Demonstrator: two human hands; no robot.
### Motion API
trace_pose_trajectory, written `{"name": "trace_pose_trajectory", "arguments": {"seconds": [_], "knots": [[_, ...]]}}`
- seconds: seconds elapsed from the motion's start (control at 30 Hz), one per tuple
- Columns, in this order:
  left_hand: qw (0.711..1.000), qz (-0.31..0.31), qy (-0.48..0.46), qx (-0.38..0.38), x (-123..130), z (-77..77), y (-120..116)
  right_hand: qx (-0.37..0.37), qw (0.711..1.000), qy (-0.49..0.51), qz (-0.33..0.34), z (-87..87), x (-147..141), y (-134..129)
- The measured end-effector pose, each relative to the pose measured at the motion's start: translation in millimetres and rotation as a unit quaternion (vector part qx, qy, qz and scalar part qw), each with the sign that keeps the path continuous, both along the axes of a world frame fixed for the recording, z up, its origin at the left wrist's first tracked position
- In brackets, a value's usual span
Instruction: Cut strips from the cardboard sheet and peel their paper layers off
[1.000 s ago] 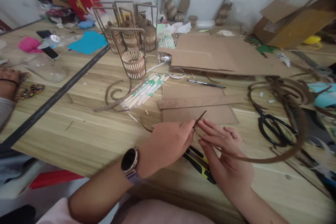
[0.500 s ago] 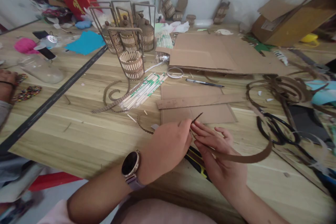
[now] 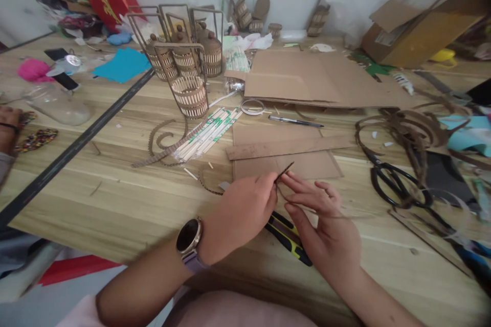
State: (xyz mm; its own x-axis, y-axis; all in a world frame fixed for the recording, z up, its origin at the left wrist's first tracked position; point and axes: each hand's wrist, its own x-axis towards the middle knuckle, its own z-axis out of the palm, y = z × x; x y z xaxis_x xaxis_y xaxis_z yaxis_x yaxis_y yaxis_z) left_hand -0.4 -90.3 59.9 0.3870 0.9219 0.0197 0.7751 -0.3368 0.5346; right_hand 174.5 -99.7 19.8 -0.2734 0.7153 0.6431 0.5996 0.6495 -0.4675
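My left hand (image 3: 249,199), with a watch on its wrist, is closed around a thin corrugated cardboard strip (image 3: 286,168). One dark ridged end sticks up past its fingertips, and a wavy tail (image 3: 210,190) trails onto the table on the left. My right hand (image 3: 326,225) meets it there, thumb and forefinger pinching a thin brown part of the strip; the outer fingers are loosely spread. Below both hands lies a black-and-yellow tool (image 3: 289,240), partly covered by my left hand. Just beyond them is a flat cardboard piece (image 3: 261,166) with a cardboard strip across it.
Small slatted baskets with tall handles (image 3: 190,97) stand at back left, near packaged white sticks (image 3: 207,133). A pen (image 3: 295,121) and large cardboard sheets (image 3: 291,76) lie beyond. Black-handled scissors (image 3: 399,184) and curled strips (image 3: 425,127) are right. Another person's hand (image 3: 8,122) is far left.
The wide brown band that curved out right from my right hand now shows only as a faint thin line. My right fingers have lifted and spread slightly; my left hand has barely moved.
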Motion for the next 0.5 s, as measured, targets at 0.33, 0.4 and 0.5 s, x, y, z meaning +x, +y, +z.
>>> {"name": "trace_pose_trajectory", "arguments": {"seconds": [0.33, 0.4, 0.5], "knots": [[0.999, 0.013, 0.040, -0.003, 1.8, 1.9, -1.2, 0.000, 1.000, 0.006, 0.004, -4.1, 0.3, -2.1], [0.999, 0.016, 0.042, 0.003, 0.8, 2.1, -1.7, 0.001, 1.000, 0.010, 0.007, -3.5, -0.2, -2.2], [0.999, 0.016, 0.034, 0.017, -0.6, 1.6, -2.6, -0.007, 1.000, 0.019, 0.011, -2.6, -0.5, -1.8]]}}
